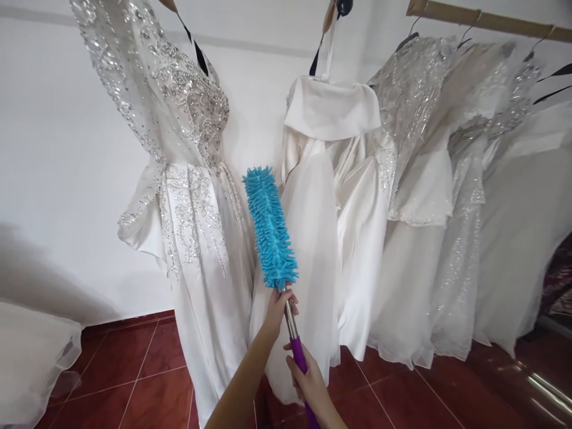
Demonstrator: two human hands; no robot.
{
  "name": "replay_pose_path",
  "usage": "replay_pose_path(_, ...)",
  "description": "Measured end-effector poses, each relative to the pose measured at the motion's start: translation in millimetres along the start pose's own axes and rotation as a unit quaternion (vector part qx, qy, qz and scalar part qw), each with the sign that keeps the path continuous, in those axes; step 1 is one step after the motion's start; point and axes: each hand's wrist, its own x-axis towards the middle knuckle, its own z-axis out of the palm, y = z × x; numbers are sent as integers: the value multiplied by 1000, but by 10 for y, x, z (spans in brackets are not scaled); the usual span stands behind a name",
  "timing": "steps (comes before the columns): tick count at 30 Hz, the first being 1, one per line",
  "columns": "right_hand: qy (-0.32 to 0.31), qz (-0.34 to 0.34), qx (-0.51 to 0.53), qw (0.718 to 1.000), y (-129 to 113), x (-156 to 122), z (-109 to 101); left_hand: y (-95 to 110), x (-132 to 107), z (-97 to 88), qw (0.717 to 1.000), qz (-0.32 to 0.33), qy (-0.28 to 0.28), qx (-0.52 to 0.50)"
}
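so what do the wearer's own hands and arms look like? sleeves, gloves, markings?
No gloves on the left hand or right hand. No sleeve shows on the left forearm or the short visible stretch of right forearm. No watch, bracelet, cables or markings visible; finer details too small to tell.

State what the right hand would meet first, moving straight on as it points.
The right hand would likely meet the left hand, wrapped around the silver metal duster shaft just ahead, though this single view leaves depth unclear.
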Motion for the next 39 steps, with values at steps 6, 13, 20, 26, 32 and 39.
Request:
replay_pose_path(6,-20,-3,-113,993,-169,240,-338,-202,430,41,997,-15,59,-56)
replay_pose_path(13,10,-109,-323,940,-649,715,-614,-197,594,268,990,13,33,-136)
replay_pose_path(20,10,-136,-302,944,-551,796,-558,-422,723,214,989,-18,23,-142)
replay_pose_path(26,21,-64,-248,966,95,868,-669,-1028,762,166,990,-110,24,-82)
replay_pose_path(32,30,-38,-265,963,725,833,-835,-1612,663,129,984,-152,53,-72)
replay_pose_path(39,29,-10,-285,958,1296,726,-890,-2133,488,-4,968,-215,104,-76)
